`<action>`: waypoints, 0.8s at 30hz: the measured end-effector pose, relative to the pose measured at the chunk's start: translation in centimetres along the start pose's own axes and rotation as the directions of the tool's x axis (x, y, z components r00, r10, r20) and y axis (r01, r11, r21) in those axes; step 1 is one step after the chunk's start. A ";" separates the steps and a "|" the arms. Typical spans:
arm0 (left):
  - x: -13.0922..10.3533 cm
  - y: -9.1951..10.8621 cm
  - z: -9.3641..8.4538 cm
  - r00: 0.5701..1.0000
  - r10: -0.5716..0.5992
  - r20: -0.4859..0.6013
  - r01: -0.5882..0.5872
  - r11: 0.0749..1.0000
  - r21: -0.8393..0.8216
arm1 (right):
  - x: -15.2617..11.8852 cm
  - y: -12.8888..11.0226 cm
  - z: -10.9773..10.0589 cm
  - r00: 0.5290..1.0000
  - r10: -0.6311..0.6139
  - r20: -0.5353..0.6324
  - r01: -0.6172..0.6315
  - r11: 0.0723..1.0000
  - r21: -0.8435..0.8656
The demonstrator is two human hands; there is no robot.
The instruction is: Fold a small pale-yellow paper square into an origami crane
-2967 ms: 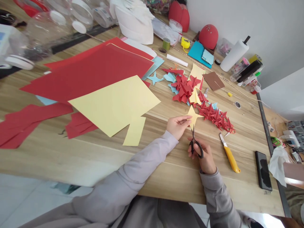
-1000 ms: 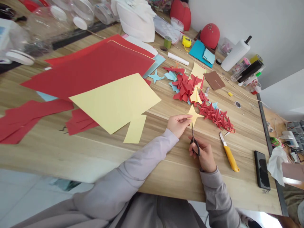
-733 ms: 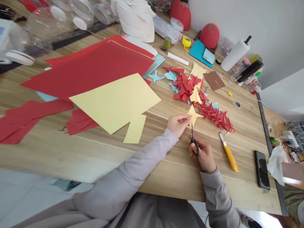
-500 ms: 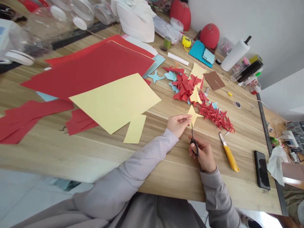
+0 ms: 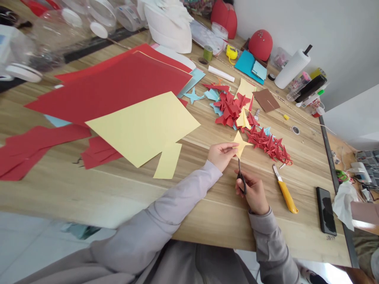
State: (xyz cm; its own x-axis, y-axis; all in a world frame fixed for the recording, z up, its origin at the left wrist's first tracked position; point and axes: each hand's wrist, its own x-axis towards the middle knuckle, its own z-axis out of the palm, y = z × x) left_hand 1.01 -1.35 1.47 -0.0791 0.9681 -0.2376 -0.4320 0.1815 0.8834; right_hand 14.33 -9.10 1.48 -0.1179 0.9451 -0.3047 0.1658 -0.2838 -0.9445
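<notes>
Between the thumb and fingers of my left hand [image 5: 223,155] is a yellow four-pointed paper star [image 5: 241,144], held a little above the table. My right hand [image 5: 254,192] grips black-handled scissors [image 5: 241,182], whose tips point up at the star's lower point. The blades look closed. Just beyond the star lie a heap of red folded paper pieces [image 5: 229,108] and a row of red stars [image 5: 268,144]. A yellow-handled cutter [image 5: 287,196] lies to the right of my right hand.
Large red sheets [image 5: 118,83] and a yellow sheet [image 5: 142,126] cover the left, with red strips [image 5: 38,146] beside them. A phone [image 5: 326,211] lies near the right edge. Plastic jars, a white cap [image 5: 168,29] and a white bottle [image 5: 293,68] stand at the back.
The scissor blades, slightly apart and overlapping the star's lower point before, now look closed and sit a little lower, at its tip. Both hands have barely moved.
</notes>
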 end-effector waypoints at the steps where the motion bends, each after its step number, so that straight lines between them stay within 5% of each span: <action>1: 0.0 -0.1 0.0 1.000 0.003 0.000 -0.003 1.000 -0.005 | 0.0 0.0 0.0 1.000 -0.003 -0.001 0.003 1.000 -0.002; 8: 0.4 0.0 -0.2 0.998 0.047 -0.047 -0.047 0.999 -0.012 | -0.2 -0.2 0.4 0.999 0.013 -0.040 -0.015 0.999 -0.028; 11: 0.6 -0.1 -0.4 0.996 0.065 -0.053 -0.066 0.998 -0.023 | -0.1 0.1 0.2 0.975 -0.085 -0.204 0.056 0.988 -0.141; 13: 0.8 -0.3 -0.5 0.996 0.077 -0.041 -0.078 0.997 -0.029 | 0.1 0.3 -0.5 0.904 -0.211 -0.371 0.093 0.946 -0.312; 19: 1.3 -1.2 -0.7 0.995 0.099 -0.001 -0.099 0.995 -0.017 | 0.4 0.8 -3.1 0.721 -0.455 -0.522 -0.214 0.571 -0.793; 24: 1.2 -1.4 -0.9 0.996 0.067 0.063 -0.070 0.997 0.036 | 0.3 1.0 -3.6 0.702 -0.472 -0.533 -0.423 0.326 -0.845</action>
State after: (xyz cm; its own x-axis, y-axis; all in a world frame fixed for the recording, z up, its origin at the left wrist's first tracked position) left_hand 0.74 -0.62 -0.39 -0.0514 0.9871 -0.1518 -0.3928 0.1198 0.9118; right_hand 17.95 -8.55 0.94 0.3613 0.8837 0.2976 0.9316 -0.3557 -0.0750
